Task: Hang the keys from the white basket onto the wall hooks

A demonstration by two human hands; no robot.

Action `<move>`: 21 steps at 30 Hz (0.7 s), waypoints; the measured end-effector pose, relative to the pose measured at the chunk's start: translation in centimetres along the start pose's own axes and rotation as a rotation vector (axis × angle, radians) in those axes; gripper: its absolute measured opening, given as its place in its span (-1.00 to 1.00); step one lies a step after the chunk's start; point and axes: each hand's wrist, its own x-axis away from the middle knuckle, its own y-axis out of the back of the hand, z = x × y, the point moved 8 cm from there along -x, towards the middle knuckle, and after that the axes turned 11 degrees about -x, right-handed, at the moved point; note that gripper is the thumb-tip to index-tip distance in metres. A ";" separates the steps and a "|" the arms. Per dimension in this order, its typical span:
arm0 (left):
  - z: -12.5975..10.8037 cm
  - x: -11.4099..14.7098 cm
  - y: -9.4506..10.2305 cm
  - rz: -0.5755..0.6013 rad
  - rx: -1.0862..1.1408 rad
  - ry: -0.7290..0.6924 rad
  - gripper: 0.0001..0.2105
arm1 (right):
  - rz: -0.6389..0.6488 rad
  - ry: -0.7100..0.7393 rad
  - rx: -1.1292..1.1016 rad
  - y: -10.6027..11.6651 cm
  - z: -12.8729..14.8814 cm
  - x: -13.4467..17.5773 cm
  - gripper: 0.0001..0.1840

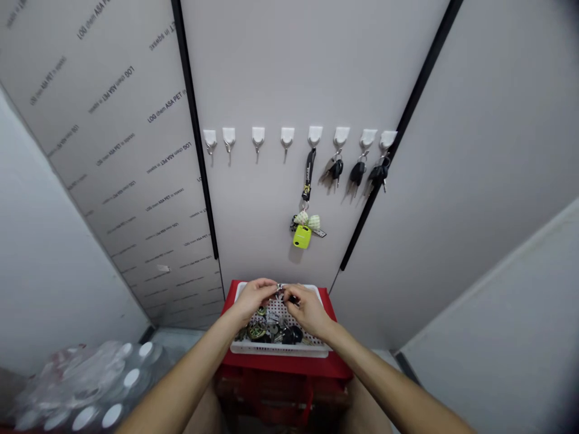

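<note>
Holding a small key bunch (280,289) above the far side of the white basket (280,349), right between the fingertips; pinching its silvery end with left hand (256,296), thumb against fingers; gripping its dark part with right hand (308,308), half hidden by curled fingers; seeing more keys (286,335) inside the basket, a red surface (289,363) beneath it, and white hooks (287,135) with hanging keys (357,173) beyond and above it.

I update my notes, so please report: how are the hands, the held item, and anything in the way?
Left hand pinching small metal item; right hand at it, grip unclear. Item partly hidden. Loaded white basket below; nothing visibly blocking hands.
</note>
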 end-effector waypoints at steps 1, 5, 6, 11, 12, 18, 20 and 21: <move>-0.1 0.1 0.0 -0.005 0.022 -0.012 -0.78 | 0.003 0.001 -0.011 0.1 0.1 0.1 -0.86; -0.8 0.5 -0.3 -0.013 0.124 -0.095 -0.75 | -0.021 -0.041 -0.116 0.4 0.1 0.0 -0.87; -1.1 0.5 -0.4 -0.021 0.140 -0.124 -0.76 | -0.049 -0.076 -0.174 0.5 -0.1 -0.1 -0.87; -2.1 0.6 -1.0 -0.050 0.080 -0.224 -0.79 | -0.183 -0.248 -0.536 0.4 -1.7 -1.0 -0.80; -2.3 0.6 -1.1 -0.052 0.045 -0.252 -0.78 | -0.191 -0.259 -0.556 0.4 -1.9 -1.2 -0.79; -5.7 1.2 -0.2 -0.154 -0.199 -0.511 -0.68 | -0.281 -0.186 -0.455 2.3 0.0 -3.9 -0.87; -8.0 1.6 0.3 -0.220 -0.286 -0.598 -0.67 | -0.345 -0.130 -0.411 3.7 1.4 -5.5 -0.90; -9.5 1.8 0.6 -0.252 -0.325 -0.637 -0.67 | -0.392 -0.099 -0.397 4.5 2.2 -6.4 -0.90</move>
